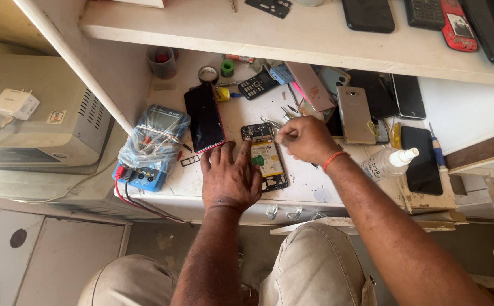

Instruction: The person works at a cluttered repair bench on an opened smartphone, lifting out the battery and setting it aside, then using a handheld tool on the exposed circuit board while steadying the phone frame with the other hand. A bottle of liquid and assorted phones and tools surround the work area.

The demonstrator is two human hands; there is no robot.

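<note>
**On a cluttered white worktop, two hands work on an opened phone**

At the middle of the white worktop (309, 187) lies an opened phone (265, 157), its back cover off, showing a yellow-and-green inner panel and a dark circuit section at its far end. Every place below is given relative to this phone.

The left hand (230, 178) lies flat, palm down, just left of the phone. Its fingers are spread wide and its grip is open, closed on nothing; the index finger runs along the phone's left edge and touches it.

The right hand (305, 139) hovers just right of the phone's far end. Its grip is closed, fingers curled tight, pinching a pair of metal tweezers (270, 122) whose thin tips point left, over the phone's far edge. An orange band circles that wrist.

Left of the phone, beyond the left hand, a phone with a red rim (204, 118) lies screen up. Farther left sits a blue multimeter (152, 146) wrapped in clear plastic, with red and black leads trailing off the worktop's near edge.

Right of the phone, past the right forearm, a clear spray bottle (387, 163) lies on its side, and a black phone (422, 160) rests just beyond it. Behind the phone, toward the wall, a loose pile of handsets includes a gold phone (355, 114) lying face down.

Above all this, a shelf (292, 34) carries more handsets.
</note>
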